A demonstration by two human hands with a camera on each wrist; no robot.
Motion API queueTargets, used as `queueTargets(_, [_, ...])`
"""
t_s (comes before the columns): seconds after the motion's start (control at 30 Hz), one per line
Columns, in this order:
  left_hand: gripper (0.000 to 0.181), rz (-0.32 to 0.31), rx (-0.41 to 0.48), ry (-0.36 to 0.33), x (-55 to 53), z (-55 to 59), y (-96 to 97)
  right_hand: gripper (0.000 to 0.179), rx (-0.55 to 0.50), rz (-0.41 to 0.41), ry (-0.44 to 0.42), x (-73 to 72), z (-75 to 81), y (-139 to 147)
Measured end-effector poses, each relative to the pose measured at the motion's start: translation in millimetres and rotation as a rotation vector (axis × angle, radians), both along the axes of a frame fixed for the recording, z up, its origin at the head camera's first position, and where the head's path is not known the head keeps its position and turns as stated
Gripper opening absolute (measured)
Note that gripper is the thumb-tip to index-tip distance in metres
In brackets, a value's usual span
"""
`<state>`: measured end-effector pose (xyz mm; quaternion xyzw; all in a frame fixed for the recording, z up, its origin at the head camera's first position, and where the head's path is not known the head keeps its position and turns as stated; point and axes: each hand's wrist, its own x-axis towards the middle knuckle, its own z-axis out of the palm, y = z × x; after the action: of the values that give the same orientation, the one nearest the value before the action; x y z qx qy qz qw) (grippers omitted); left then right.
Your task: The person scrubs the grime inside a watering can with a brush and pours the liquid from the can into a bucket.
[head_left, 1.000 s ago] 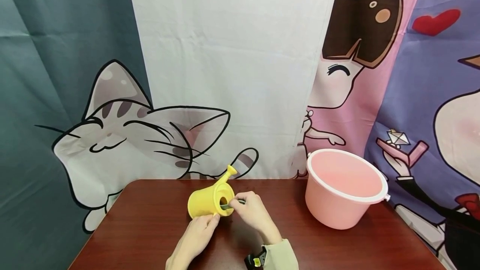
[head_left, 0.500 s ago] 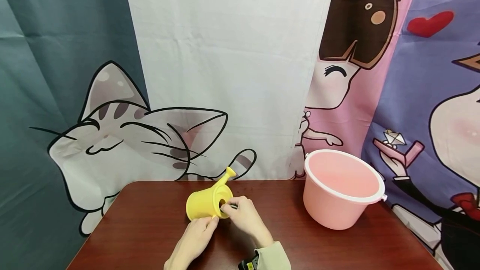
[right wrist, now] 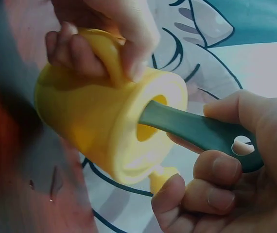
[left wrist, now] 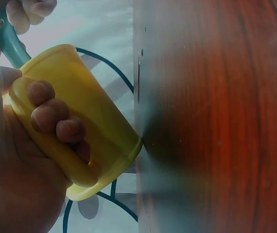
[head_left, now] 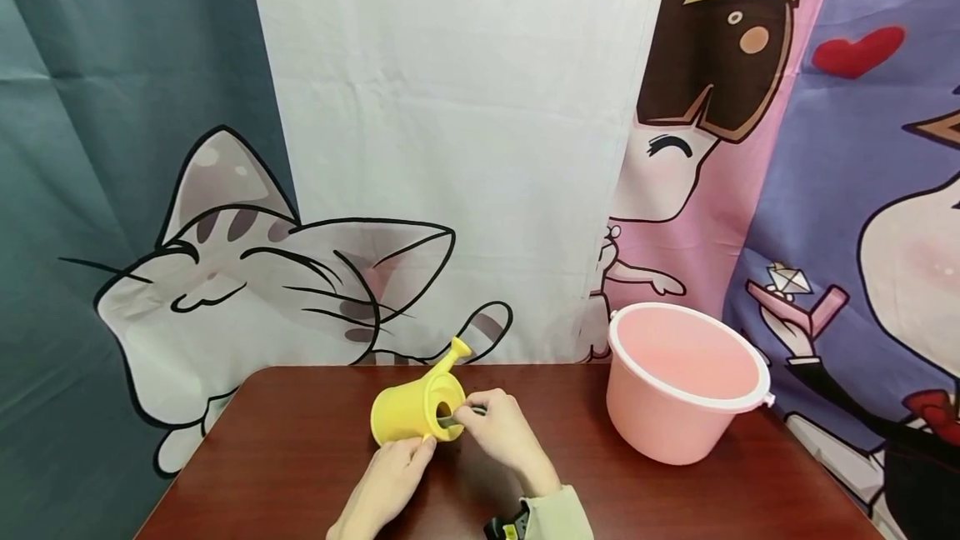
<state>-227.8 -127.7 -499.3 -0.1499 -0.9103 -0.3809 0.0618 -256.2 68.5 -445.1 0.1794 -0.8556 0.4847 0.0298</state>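
A yellow toy watering can [head_left: 401, 415] is tipped on its side above the table, its mouth turned to the right and its spout pointing up and away. My left hand [head_left: 386, 477] grips the can's handle [left wrist: 56, 150], fingers curled through the loop. Between thumb and fingers, my right hand [head_left: 506, 440] holds a flat green handle [right wrist: 192, 126] with a round hole near its end. The other end of this green tool reaches through the can's opening [right wrist: 150, 131] and is hidden inside, so its kind does not show.
A pink bucket [head_left: 660, 427] with a white rim stands at the right side of the brown table [head_left: 270, 448]. Behind the table hangs a cartoon-printed cloth [head_left: 465, 148]. A dark wrist device [head_left: 510, 527] sits at my right cuff.
My right hand first moved in toward the can's mouth, pushing the green tool deeper, then drew slightly back. The left hand still holds the can in about the same place.
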Motion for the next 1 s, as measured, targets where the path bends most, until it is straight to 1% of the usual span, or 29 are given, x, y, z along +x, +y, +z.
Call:
queueTargets(0.23, [0.046, 0.018, -0.019, 0.023, -0.2, 0.1, 0.4, 0.015, 0.011, -0.005, 0.027, 0.0, 5.7, 6])
queueTargets(0.37, [0.046, 0.022, -0.012, 0.034, -1.0, 0.4, 0.8, 0.015, -0.001, -0.005, 0.026, -0.6, 5.3, 5])
queueTargets(0.57, [0.047, 0.019, -0.002, 0.006, 0.3, -2.3, -0.6, 0.015, -0.014, -0.001, -0.027, -0.8, -2.7, -2])
queueTargets(0.7, [0.048, 0.014, 0.010, 0.003, 0.5, -2.4, -1.2, 0.015, -0.022, 0.005, -0.027, -2.1, -8.0, -8])
queueTargets(0.9, [0.049, -0.010, 0.013, -0.017, 0.7, -0.3, -0.9, 0.024, -0.037, 0.014, -0.033, -2.3, -14.9, -16])
queueTargets(1.0, [0.049, -0.010, 0.016, -0.021, 1.1, 0.1, -0.4, 0.029, -0.046, 0.020, -0.040, -2.3, -16.5, -18])
